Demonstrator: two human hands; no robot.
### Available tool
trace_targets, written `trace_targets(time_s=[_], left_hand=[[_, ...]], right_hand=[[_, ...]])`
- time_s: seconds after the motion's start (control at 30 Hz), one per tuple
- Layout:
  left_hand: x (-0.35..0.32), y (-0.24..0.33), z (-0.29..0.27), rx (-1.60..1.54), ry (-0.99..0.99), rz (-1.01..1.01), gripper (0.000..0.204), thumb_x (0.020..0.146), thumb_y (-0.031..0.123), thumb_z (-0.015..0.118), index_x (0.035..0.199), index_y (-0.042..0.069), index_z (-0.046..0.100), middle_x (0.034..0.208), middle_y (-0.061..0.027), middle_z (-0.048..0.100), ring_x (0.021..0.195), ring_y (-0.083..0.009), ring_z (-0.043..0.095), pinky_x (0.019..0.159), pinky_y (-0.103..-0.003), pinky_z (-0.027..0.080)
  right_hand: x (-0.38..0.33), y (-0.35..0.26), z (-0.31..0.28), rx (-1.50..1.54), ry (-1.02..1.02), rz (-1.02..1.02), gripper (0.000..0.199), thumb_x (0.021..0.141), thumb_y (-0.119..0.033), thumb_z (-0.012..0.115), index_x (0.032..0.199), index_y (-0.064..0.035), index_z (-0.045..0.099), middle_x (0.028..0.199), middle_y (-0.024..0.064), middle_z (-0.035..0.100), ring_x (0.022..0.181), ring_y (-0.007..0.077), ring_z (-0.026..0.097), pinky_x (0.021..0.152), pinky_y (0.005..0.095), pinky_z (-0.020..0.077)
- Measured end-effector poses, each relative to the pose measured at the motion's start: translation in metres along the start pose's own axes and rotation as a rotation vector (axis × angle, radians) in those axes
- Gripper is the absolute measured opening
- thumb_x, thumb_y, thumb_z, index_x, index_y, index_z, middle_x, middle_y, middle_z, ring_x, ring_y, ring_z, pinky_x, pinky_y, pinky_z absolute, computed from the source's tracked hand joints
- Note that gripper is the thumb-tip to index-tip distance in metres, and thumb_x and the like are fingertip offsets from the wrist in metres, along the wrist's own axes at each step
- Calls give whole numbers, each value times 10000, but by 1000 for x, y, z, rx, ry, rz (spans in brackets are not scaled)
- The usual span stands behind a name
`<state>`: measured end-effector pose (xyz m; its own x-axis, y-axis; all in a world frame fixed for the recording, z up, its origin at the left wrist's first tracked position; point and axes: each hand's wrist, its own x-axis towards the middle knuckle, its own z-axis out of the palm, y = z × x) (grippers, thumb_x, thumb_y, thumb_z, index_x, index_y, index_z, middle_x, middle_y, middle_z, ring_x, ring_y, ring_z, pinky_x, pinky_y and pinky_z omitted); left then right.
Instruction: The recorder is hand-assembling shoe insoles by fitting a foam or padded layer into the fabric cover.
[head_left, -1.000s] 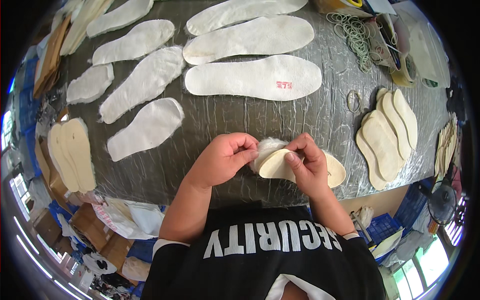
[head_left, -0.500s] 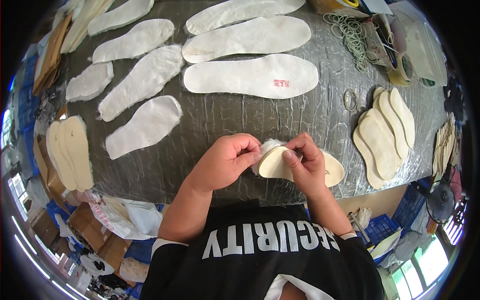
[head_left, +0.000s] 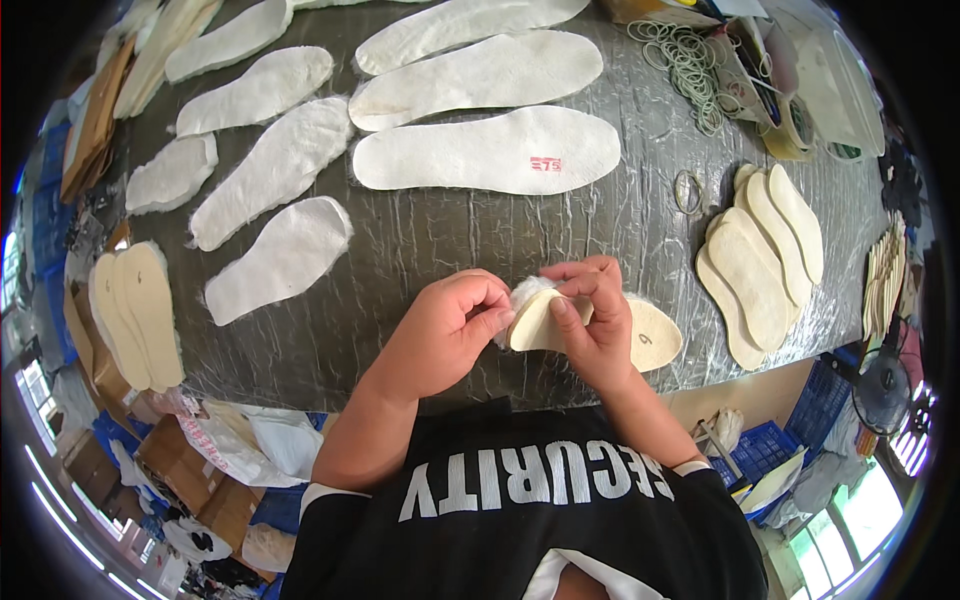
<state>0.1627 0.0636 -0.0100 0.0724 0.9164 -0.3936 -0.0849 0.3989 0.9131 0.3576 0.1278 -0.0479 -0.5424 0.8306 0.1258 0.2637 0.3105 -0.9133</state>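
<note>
My left hand (head_left: 447, 333) and my right hand (head_left: 590, 318) meet at the near edge of the table, both pinching one small cream insole (head_left: 538, 322) with a white fleecy layer on its far side. The left fingers grip its heel end. My right thumb presses on its flat face, the fingers curled over the top. A second cream insole (head_left: 655, 337) lies on the table under my right hand, partly hidden by it.
Several white fleecy insole shapes (head_left: 278, 260) lie across the plastic-wrapped grey table (head_left: 420, 240). Cream insole stacks sit at the right (head_left: 760, 260) and left (head_left: 135, 310). Rubber bands (head_left: 690, 60) lie at the far right. Boxes and bags lie on the floor below.
Both hands stay at the same spot on the insole; the fingers have shifted slightly along its edge. Nothing else on the table has moved.
</note>
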Motion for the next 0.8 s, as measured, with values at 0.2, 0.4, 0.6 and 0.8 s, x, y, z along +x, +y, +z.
trace_targets(time_s=[0.2,0.4,0.6,0.8], left_hand=[[-6,-2,15,-190,116,7,72,862,-32,602,924,-34,565,864,-51,602,765,-93,565,683,-243,477],[-9,-20,17,-222,175,-105,298,808,-116,620,1089,-51,545,991,-75,611,929,-113,592,801,-252,500],[-18,-42,2,-157,112,43,346,785,-141,613,1111,-38,553,1057,-53,522,964,-115,542,829,-239,460],[-14,-38,5,-285,132,-2,229,811,-46,665,1012,-33,557,1061,-51,514,933,-95,526,774,-236,461]], right_hand=[[-6,7,4,20,46,-12,205,780,-39,679,926,-69,539,966,84,630,871,279,484,789,386,398],[2,-5,0,-196,29,-35,354,714,-203,764,990,-108,563,939,27,632,892,256,536,804,400,348],[3,1,-26,-356,-279,41,423,676,-359,761,985,-100,632,849,14,633,829,215,574,796,380,345],[2,3,-24,-318,-297,27,285,678,-321,766,830,-112,644,803,6,622,794,208,565,767,368,344]])
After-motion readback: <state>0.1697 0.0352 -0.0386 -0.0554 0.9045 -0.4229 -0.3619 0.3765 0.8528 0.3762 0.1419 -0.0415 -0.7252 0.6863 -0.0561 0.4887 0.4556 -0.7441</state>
